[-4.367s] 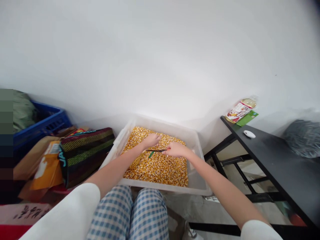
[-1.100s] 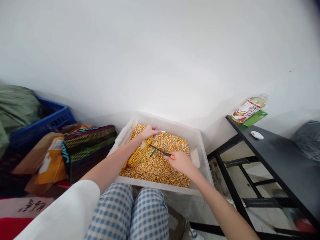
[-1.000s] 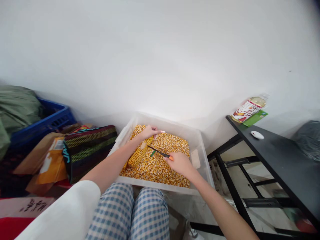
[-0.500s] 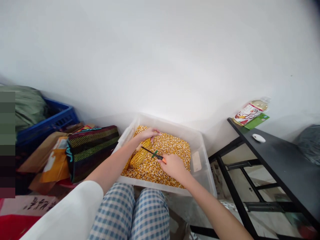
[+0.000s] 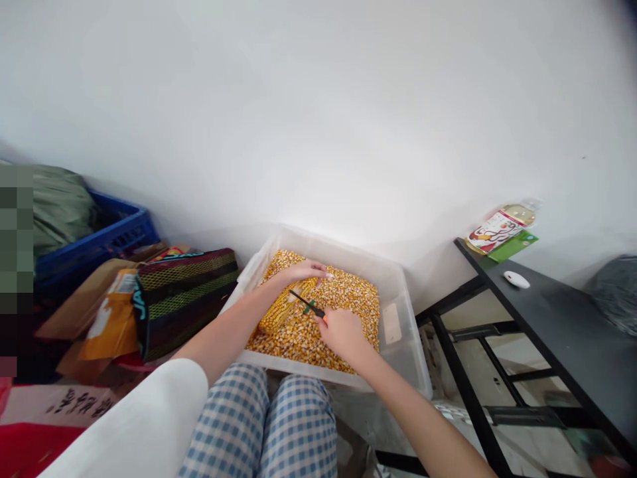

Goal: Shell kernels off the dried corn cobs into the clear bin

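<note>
Against a white wall [image 5: 318,126], a tub [image 5: 405,328] of loose kernels [image 5: 343,292] sits before a seated person's checked knees [image 5: 298,418]. On the kernels, at the side of the left arm, lies a yellow cob [image 5: 306,287], its wall-side end under the left hand [image 5: 304,271]. The fingers arch over it, spread rather than curled; whether they close tightly around it, I cannot tell. The right hand [image 5: 343,332] is a closed fist around the handle of a screwdriver [image 5: 308,303], whose dark shaft points across to the cob. Whether the tip touches is too small to make out.

The main danger, I think, is a slip: a hard push could send the tip skidding off the rounded rows toward the left fingers, which lie close beyond it. The loose kernels look like poor footing, so the cob might roll or sink if pressed. A sharp flick could scatter kernels over the low rim.
</note>
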### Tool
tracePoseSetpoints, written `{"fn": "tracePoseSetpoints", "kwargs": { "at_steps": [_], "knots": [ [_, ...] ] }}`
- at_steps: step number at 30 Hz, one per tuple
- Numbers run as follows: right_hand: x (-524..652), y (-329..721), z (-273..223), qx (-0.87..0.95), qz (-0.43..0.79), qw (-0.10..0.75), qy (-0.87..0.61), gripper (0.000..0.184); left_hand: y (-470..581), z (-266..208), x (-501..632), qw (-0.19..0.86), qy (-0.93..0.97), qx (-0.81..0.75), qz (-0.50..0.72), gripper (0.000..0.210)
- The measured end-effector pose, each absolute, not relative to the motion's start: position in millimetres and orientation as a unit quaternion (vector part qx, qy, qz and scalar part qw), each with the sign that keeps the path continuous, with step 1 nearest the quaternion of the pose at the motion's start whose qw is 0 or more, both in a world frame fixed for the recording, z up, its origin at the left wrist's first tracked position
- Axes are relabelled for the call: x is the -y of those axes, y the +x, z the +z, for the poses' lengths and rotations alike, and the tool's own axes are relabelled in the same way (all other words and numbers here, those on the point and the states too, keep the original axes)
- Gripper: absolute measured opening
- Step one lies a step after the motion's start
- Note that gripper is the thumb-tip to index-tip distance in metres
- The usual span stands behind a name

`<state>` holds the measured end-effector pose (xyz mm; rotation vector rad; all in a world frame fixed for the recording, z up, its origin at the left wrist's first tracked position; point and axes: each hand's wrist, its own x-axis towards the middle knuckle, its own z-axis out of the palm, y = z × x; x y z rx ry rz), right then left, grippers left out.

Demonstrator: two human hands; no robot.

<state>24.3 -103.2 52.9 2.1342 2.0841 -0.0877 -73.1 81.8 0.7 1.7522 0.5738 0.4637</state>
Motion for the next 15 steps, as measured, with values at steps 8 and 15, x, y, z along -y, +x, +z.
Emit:
{"fn": "tracePoseSetpoints", "kwargs": {
  "at_steps": [8, 15],
  "knots": [
    [121, 42, 70, -0.698, -0.031, 0.088, 0.71, 0.04, -77, -4, -91, 0.583, 0.719, -0.301, 0.23, 0.021],
    [127, 49, 71, -0.678, -0.031, 0.086, 0.729, 0.04, -69, -16, -92, 0.577, 0.709, -0.307, 0.265, 0.031]
  ]
}}
